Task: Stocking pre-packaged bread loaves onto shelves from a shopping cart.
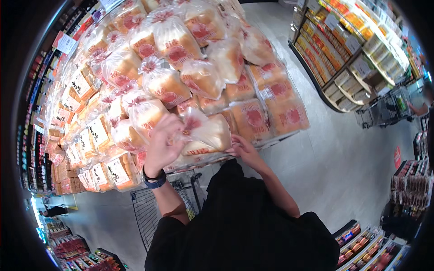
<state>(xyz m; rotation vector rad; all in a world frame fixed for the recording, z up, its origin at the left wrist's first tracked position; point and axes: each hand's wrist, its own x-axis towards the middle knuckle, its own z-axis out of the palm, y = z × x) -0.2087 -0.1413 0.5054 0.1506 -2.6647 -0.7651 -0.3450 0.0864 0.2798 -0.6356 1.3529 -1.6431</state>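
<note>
In front of me, a bread loaf in a clear plastic bag (212, 133) with red print lies on its side at the near edge of a bread display. The bag's gathered, red-printed neck points left. My left hand (166, 144), slightly blurred and wearing a dark wristband, has its fingers at that neck. At the opposite end, my right hand (245, 152) holds the bag's lower corner, its fingers partly hidden by the bag. Beside my left hand is another bagged loaf (145, 113). Flat packs of bread (252, 118) lie just beyond the held loaf.
Bagged loaves (176, 44) are heaped across the display. Labelled bread packs (117, 171) line its left front. A wire shopping cart (145, 210) stands below, by my left arm. Stocked shelves (325, 50) rise across the aisle, with a person (420, 108) by another cart (386, 106) at far right.
</note>
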